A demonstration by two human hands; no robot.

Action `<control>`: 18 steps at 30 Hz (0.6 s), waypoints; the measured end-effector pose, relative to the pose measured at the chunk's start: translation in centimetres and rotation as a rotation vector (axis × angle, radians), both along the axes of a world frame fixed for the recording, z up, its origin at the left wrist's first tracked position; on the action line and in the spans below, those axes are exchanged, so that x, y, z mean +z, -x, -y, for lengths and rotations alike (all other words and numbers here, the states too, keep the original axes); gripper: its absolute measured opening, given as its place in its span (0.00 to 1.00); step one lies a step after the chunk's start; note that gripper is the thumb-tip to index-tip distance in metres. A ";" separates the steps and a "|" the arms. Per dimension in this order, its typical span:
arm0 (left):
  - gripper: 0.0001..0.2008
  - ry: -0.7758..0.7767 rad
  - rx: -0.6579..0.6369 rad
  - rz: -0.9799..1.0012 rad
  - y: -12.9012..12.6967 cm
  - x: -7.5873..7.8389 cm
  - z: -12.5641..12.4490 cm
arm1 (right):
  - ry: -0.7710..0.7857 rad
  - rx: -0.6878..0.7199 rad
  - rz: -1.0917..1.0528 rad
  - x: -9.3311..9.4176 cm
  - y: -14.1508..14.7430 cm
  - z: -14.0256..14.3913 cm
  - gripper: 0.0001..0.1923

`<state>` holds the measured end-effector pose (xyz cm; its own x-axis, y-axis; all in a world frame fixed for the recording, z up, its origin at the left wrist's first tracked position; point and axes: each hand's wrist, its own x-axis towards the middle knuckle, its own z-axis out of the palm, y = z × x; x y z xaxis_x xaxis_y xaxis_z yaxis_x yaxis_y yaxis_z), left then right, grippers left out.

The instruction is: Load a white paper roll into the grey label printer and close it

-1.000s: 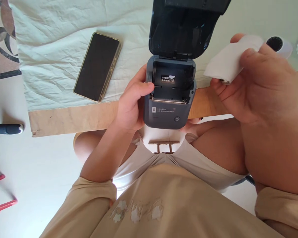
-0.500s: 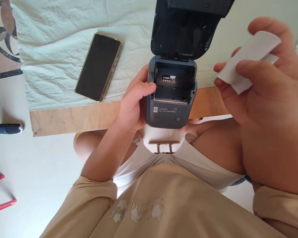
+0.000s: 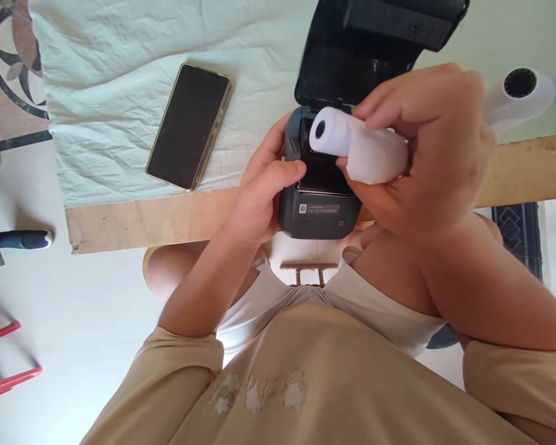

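Note:
A small dark grey printer [image 3: 317,216] stands at the near edge of the table with its lid [image 3: 375,49] swung up and back. My left hand [image 3: 259,191] grips the printer's left side, thumb on its top edge. My right hand [image 3: 426,148] holds a white paper roll [image 3: 356,147] lying sideways just above the open paper bay, its hollow core facing left. The roll and my fingers hide most of the bay.
A black phone [image 3: 189,125] in a clear case lies face up on the wrinkled white cloth [image 3: 111,74] to the left. A white round device [image 3: 519,93] sits at the right. The wooden table edge [image 3: 143,216] runs along the front; my knees are below it.
My right hand has brought the paper roll from the far right, down and left, to just over the printer's open bay. The left hand has kept its grip on the printer.

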<state>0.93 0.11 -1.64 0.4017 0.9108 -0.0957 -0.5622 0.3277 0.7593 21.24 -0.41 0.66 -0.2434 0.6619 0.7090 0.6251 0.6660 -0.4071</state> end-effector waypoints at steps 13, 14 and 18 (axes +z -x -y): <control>0.17 -0.036 -0.010 -0.037 0.6 -0.3 -0.4 | -0.125 -0.090 0.080 -0.3 0.6 1.0 0.04; 0.17 -0.042 -0.013 -0.027 0.6 -0.4 -0.4 | -0.132 -0.105 0.076 -0.2 0.5 1.0 0.04; 0.20 -0.037 -0.027 -0.028 0.4 -0.2 -0.1 | -0.036 -0.175 0.094 0.3 0.3 1.2 0.10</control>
